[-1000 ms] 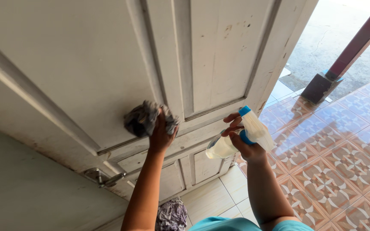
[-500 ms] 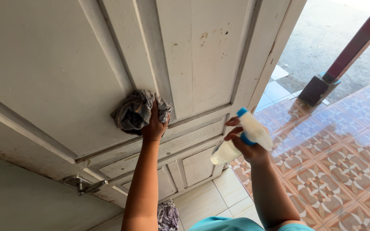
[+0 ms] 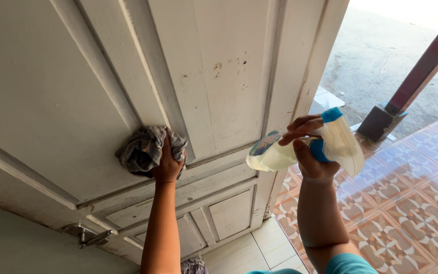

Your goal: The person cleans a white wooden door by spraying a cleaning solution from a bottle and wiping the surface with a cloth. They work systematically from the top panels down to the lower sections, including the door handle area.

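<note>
- Head view, looking down along a white panelled door: fills left and centre of frame. Paint scuffed, dark specks upper centre. Raised mouldings and recessed panels, so the surface is uneven for wiping. Metal latch at lower left.
- Floor: patterned orange/blue tiles lower right, plain pale tiles at bottom centre, bare concrete beyond in upper right w/ a dark red post on a block base. Doorway open, bright daylight outside.
- Spray bottle: centre right, off the door, lying near horizontal. Translucent body w/ pale liquid, blue trigger head. Judged light, rigid plastic, prob. slick if wet; best held at the neck under the trigger.
- Right hand: wrapped round the bottle neck, fingers over the trigger area.
- Cloth: grey, crumpled, pressed flat to the door at centre left, beside a vertical moulding. Judged soft, limp, light; bunches easily, so palm it as a wad.
- Left hand: closed on the cloth, palm pushing it against the door.
</note>
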